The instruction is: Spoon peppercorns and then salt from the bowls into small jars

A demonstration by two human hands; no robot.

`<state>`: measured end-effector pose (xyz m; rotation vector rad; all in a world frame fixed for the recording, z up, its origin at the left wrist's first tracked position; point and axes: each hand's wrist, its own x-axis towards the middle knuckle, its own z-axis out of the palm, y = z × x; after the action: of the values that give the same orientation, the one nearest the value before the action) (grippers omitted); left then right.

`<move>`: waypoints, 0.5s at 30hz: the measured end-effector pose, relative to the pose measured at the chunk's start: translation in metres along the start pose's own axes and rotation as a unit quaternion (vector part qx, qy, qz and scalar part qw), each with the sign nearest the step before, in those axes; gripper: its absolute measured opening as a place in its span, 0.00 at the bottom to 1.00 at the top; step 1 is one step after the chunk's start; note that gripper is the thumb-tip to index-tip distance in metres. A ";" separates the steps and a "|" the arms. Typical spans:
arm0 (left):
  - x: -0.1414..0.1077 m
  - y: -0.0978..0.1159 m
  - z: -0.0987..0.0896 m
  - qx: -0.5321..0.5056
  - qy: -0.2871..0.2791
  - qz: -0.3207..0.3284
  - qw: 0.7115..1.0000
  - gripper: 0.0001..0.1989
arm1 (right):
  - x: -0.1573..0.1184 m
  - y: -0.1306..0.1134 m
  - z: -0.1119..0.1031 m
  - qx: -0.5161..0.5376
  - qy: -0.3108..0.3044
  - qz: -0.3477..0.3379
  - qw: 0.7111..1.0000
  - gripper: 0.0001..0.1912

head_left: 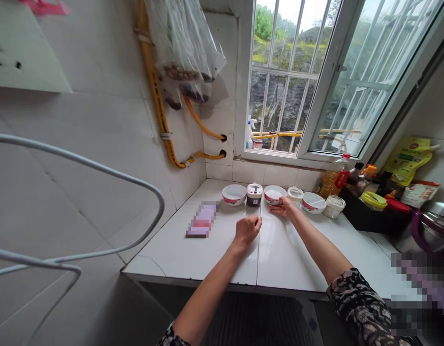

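Along the back of the white tiled counter [222, 254] stand three floral bowls and three lidded jars in a row. My right hand [281, 207] is at the front right rim of the middle bowl [273, 193], which holds something white; its thumb and fingers are on the bowl. My left hand [248, 228] is closed above the counter, in front of a dark-filled jar [254, 196]; whether anything is inside it is hidden. The left bowl [234, 195] looks empty. A light jar [295, 194], the right bowl [313, 203] and another jar [334, 206] stand farther right.
A blurred-out purple and pink object [203, 220] lies on the left of the counter. At the right are an oil bottle [333, 179], a dark box [362, 211] of condiments and a metal pot [424, 228]. A grey cable [110, 168] loops at the left.
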<state>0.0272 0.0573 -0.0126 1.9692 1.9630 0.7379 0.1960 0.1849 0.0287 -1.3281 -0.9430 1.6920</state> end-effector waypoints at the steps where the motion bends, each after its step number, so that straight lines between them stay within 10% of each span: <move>1: 0.000 0.000 0.000 -0.001 0.001 -0.001 1.000 0.15 | 0.000 0.000 0.001 -0.001 0.004 -0.004 1.000 0.19; 15: 0.002 -0.003 -0.001 -0.095 0.079 0.023 0.992 0.11 | -0.058 0.012 -0.009 -0.028 -0.010 -0.016 0.999 0.12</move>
<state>0.0242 0.0589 -0.0129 1.9006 1.8570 1.0797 0.2128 0.1289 0.0398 -1.3270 -1.0260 1.6681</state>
